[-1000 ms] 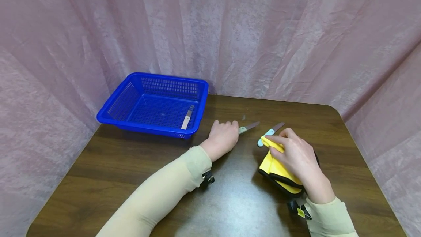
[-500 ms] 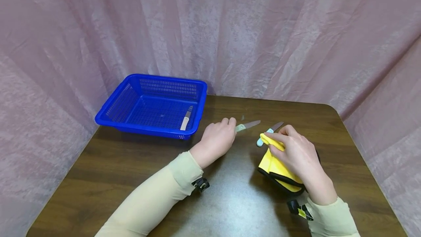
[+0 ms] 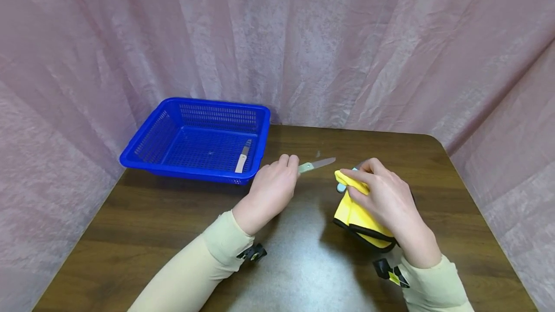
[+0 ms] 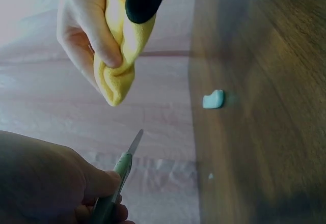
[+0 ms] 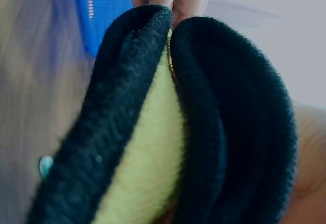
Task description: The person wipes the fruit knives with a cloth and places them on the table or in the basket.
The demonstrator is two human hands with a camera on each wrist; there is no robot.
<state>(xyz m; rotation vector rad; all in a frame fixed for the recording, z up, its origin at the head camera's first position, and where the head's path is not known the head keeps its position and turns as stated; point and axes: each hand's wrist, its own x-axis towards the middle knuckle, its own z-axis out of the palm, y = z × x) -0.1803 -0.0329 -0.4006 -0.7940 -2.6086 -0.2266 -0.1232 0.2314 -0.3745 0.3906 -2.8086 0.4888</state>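
My left hand [image 3: 274, 184] grips the pale green handle of a small knife [image 3: 317, 164], its blade pointing right toward the cloth. In the left wrist view the knife [image 4: 123, 167] is held above the tabletop, apart from the cloth. My right hand [image 3: 386, 199] pinches the tip of a folded yellow cloth [image 3: 355, 213] with black edging between thumb and fingers. The cloth [image 5: 153, 158] fills much of the right wrist view. Behind the right hand lies a knife with a light blue handle [image 3: 341, 188], mostly hidden in the head view.
A blue plastic basket [image 3: 195, 173] stands at the back left of the wooden table [image 3: 147, 235]. Inside it, near the right wall, is a knife with a whitish handle [image 3: 241, 162]. A pink curtain [image 3: 277, 47] hangs behind the table.
My left hand has shifted left with the green-handled knife, and more of its handle shows. My right hand and the yellow cloth have moved slightly left, covering more of the light blue-handled knife.
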